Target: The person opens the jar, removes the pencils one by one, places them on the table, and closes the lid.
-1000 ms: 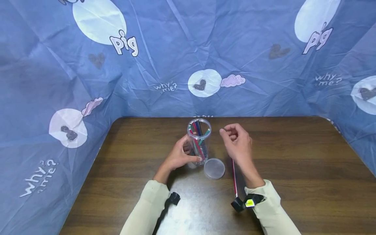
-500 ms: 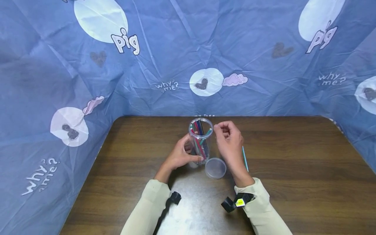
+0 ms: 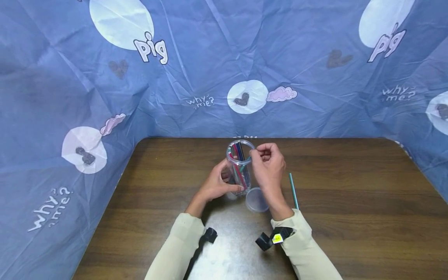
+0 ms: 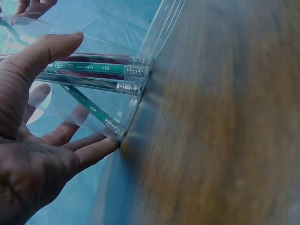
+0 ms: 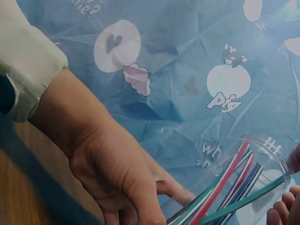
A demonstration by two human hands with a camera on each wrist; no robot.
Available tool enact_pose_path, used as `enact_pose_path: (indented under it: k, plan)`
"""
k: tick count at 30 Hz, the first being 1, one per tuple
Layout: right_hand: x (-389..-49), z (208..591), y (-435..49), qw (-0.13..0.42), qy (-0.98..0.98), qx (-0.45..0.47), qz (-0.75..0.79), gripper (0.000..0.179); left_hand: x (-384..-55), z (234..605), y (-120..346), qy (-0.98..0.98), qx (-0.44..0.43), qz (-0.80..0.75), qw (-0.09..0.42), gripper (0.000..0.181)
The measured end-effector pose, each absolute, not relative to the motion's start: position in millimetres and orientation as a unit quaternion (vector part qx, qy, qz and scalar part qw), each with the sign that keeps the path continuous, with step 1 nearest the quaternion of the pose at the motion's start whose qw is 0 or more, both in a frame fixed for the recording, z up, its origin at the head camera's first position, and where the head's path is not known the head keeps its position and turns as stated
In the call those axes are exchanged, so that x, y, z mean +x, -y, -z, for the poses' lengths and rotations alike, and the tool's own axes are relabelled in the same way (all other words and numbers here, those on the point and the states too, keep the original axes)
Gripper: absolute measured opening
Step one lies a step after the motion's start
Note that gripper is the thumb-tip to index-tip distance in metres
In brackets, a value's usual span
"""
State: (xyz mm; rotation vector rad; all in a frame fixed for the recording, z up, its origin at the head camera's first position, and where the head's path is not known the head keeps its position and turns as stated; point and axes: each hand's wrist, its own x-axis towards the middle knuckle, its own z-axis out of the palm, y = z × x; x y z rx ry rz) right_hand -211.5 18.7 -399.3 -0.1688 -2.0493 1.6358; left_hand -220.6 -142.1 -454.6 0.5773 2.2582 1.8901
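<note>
My left hand [image 3: 217,183] grips the lower part of a clear plastic jar [image 3: 239,161] that stands open on the table. Several pencils fill it, in red, green and dark blue; in the left wrist view their metal ends rest at the jar's bottom, and one green pencil [image 4: 96,67] reads HB. My right hand [image 3: 270,167] is at the right side of the rim, its thumb and index finger pinching the top of a slanted green pencil [image 5: 248,202]. In the right wrist view only the right fingertips [image 5: 285,206] show at the edge, so most of the pinch is hidden.
A round translucent lid [image 3: 256,201] lies in front of the jar, partly behind the right wrist. To the right of that forearm a teal pencil [image 3: 293,190] lies on the brown wooden table [image 3: 350,202]. A blue printed cloth [image 3: 196,70] hangs behind.
My right hand has moved left to the jar's rim and onto the green pencil. The teal pencil has come into view beside the forearm; a red one is now hidden. The left hand stays put.
</note>
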Motion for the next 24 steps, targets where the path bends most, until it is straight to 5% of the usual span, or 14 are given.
enact_pose_path:
  k: [16, 24]
  plan:
    - [-213.9, 402.0, -9.3, 0.267, 0.742, -0.017, -0.614, 0.023, -237.2, 485.5, 144.6, -0.751, 0.191, -0.630, 0.053, 0.084]
    - [-213.4, 404.8, -9.1, 0.261, 0.769, 0.024, -0.583, 0.011, -235.3, 485.2, 143.3, -0.747, 0.194, -0.633, 0.056, 0.086]
